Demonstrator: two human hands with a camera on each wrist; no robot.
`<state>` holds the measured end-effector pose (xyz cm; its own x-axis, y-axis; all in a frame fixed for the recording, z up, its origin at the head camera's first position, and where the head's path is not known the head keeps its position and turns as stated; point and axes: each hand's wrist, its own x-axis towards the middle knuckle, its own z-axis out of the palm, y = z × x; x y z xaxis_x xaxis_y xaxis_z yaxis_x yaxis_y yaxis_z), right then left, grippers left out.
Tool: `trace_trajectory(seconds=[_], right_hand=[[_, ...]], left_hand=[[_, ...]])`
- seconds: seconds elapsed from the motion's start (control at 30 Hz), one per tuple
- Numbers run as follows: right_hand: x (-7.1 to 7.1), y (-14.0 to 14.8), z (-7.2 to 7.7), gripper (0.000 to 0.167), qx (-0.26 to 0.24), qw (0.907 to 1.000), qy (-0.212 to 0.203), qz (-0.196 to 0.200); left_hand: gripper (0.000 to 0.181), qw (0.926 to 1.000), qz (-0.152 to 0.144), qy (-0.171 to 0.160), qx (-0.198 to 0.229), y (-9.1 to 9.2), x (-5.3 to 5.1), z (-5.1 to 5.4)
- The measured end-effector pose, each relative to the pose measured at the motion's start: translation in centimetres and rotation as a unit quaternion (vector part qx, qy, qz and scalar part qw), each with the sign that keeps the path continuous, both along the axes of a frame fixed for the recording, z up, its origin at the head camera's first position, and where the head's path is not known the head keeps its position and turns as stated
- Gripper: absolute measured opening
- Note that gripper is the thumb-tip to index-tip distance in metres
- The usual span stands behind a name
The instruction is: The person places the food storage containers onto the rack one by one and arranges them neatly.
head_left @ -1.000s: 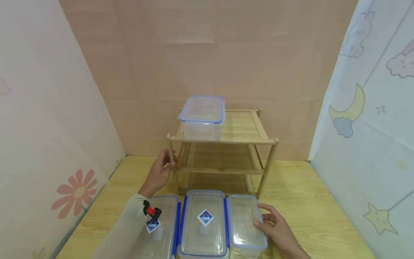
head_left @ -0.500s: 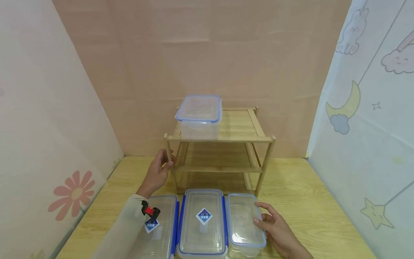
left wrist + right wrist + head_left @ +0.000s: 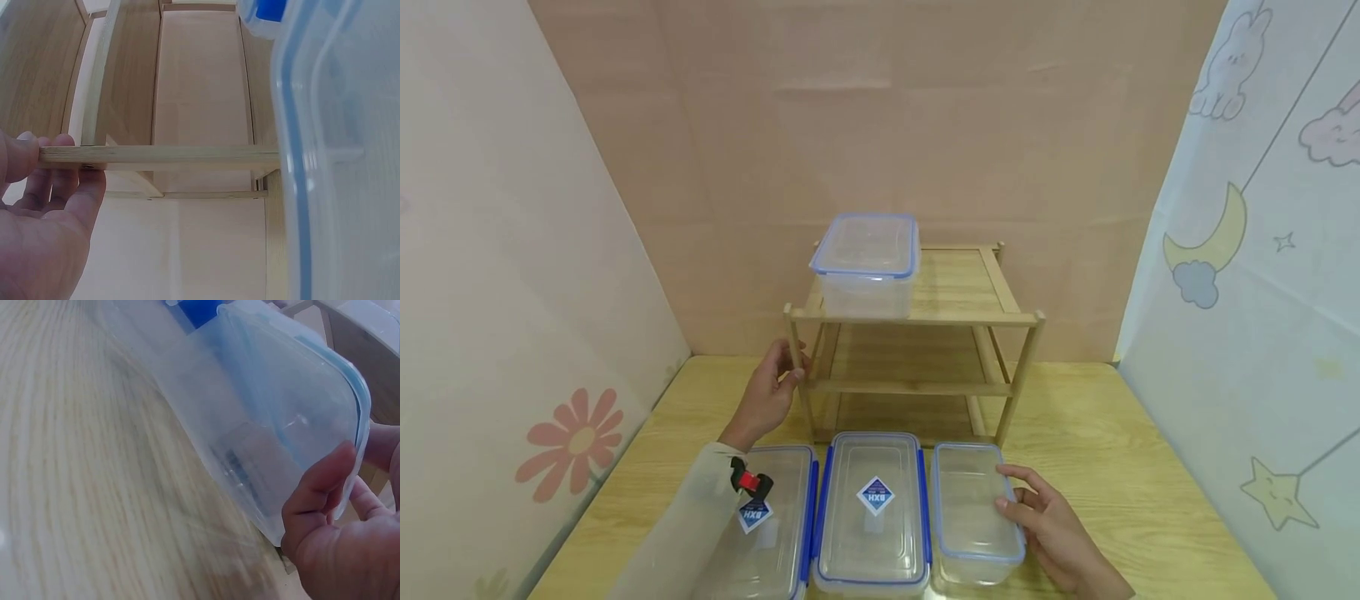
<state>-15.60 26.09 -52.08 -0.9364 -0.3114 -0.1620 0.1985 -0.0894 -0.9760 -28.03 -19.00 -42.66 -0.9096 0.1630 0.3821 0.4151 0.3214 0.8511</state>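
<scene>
My left hand (image 3: 769, 392) grips the front left post of a three-tier wooden shelf (image 3: 917, 319), with the thumb and fingers around it in the left wrist view. At the front right, my right hand (image 3: 1054, 521) holds the right edge of a small clear food container (image 3: 973, 500) with a light blue lid rim. The right wrist view has its fingers (image 3: 325, 481) bent at that rim. Left of it lie two larger clear containers with dark blue clips, a middle one (image 3: 874, 542) and a left one (image 3: 775, 550), partly behind my left sleeve.
A deeper clear container (image 3: 867, 267) with a blue-rimmed lid stands on the left of the shelf's top tier. The shelf stands on a wooden table (image 3: 1097, 450), with a brown backdrop behind and patterned side panels (image 3: 1262, 350) left and right.
The small container has shifted slightly right along with my right hand, widening the gap to the middle container. My left hand keeps its grip on the post. The head view has shifted a little.
</scene>
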Motion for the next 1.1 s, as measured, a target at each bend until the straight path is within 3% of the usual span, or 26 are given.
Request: trace_trajectory(seconds=[0.5,0.93,1.1], right_hand=[[0.2,0.4,1.5,0.047,-0.028,0.9989,0.030,0.022],[0.9,0.1,3.8,0.047,-0.019,0.9974,0.065,0.025],[0.8,-0.1,4.9,0.048,-0.035,0.9950,0.083,0.043]], left_hand=[[0.037,0.9999,0.001,0.014,-0.009,0.1,-0.1,-0.2],[0.037,0.9999,0.003,0.012,-0.010,0.1,0.0,-0.2],[0.036,0.9998,0.003,0.014,-0.015,0.0,0.0,-0.1]])
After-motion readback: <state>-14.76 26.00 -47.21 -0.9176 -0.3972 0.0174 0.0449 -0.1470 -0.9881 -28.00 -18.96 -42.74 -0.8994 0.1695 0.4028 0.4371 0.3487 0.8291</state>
